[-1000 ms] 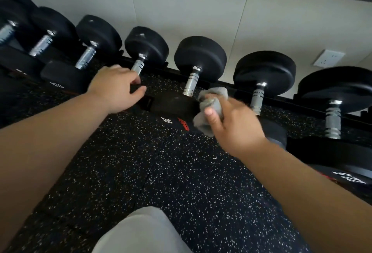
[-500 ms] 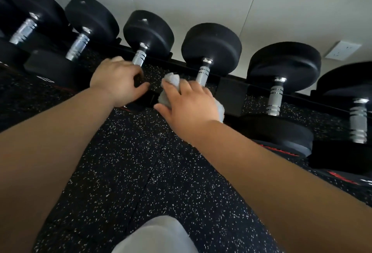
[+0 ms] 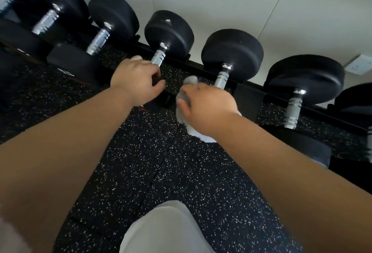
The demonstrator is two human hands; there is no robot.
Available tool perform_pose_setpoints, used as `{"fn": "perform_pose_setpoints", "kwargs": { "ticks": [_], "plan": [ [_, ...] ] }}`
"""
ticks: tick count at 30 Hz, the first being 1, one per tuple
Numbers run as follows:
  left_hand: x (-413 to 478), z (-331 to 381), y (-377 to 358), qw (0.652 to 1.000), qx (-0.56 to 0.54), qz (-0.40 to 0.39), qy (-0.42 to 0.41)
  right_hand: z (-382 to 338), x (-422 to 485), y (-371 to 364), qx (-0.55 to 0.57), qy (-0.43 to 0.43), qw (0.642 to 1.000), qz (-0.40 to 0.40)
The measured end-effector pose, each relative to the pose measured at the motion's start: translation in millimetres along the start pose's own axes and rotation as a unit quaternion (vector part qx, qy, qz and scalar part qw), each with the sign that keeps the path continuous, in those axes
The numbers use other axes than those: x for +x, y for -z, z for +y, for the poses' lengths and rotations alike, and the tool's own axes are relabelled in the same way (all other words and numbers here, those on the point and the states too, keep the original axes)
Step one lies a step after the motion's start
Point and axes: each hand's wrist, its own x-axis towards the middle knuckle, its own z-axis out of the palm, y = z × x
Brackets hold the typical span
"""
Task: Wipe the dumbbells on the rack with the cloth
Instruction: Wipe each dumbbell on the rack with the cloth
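Overhead, looking down past two bare forearms, a row of black dumbbells [image 3: 169, 31] sits on a low rack [image 3: 249, 89] along a pale wall. Each dumbbell's long axis runs from the wall toward the viewer, tilted slightly left, with its far head against the wall.

At left, the left hand [image 3: 136, 82] curls over the near end of one dumbbell's chrome handle [image 3: 159, 57], fingers wrapped and gripping it, just as it did half a second ago.

Just to its right, the right hand [image 3: 207, 104] clutches a bunched grey cloth [image 3: 187, 89] at the near end of the next dumbbell [image 3: 231, 50], whose near head is hidden beneath hand and cloth. Compared with half a second ago, more cloth trails out below the wrist.

Farther right sits another dumbbell [image 3: 304, 77]. Speckled rubber flooring [image 3: 161, 172] fills the foreground.
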Motion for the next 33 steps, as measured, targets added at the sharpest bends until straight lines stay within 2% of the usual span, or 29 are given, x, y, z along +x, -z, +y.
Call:
{"fn": "perform_pose_setpoints", "kwargs": {
  "ticks": [2, 4, 7, 10, 12, 15, 17, 19, 21, 23, 27, 30, 33],
  "plan": [
    [-1, 0, 2, 1.0, -0.004, -0.002, 0.005, -19, 22, 9, -0.058, 0.017, 0.995, -0.082],
    [-2, 0, 4, 1.0, -0.007, -0.012, 0.01, -25, 31, 14, -0.065, 0.021, 0.99, -0.124],
    [-2, 0, 6, 0.999, -0.023, -0.019, 0.014, -5, 11, 10, -0.018, 0.023, 0.997, -0.071],
    [-1, -1, 5, 0.999, -0.026, -0.03, 0.022, 34, -32, -5, 0.106, -0.018, 0.994, 0.005],
    [0, -2, 4, 0.999, -0.03, -0.031, 0.023, 48, -52, -7, 0.149, -0.042, 0.988, 0.016],
    [1, -2, 2, 0.999, -0.029, -0.028, 0.018, 30, -40, 9, 0.066, -0.059, 0.996, -0.024],
    [1, -1, 2, 0.999, -0.024, -0.02, 0.013, 1, -9, 20, -0.034, -0.017, 0.995, -0.088],
    [-1, -2, 2, 1.0, -0.021, -0.01, 0.011, -27, 24, 23, -0.117, 0.051, 0.975, -0.181],
    [-1, -1, 2, 1.0, -0.018, -0.011, 0.01, -40, 46, 19, -0.137, 0.068, 0.96, -0.234],
    [0, 0, 3, 1.0, -0.017, -0.018, 0.01, -37, 41, 16, -0.105, 0.051, 0.973, -0.2],
    [0, -2, 4, 0.999, -0.024, -0.021, 0.009, 11, -15, 6, 0.023, 0.008, 0.999, -0.03],
    [2, -2, 2, 0.999, -0.027, -0.02, 0.012, 51, -62, -6, 0.176, -0.072, 0.982, -0.005],
    [3, -2, 1, 0.999, -0.026, -0.021, 0.012, 59, -74, -20, 0.199, -0.098, 0.975, 0.003]
  ]
}}
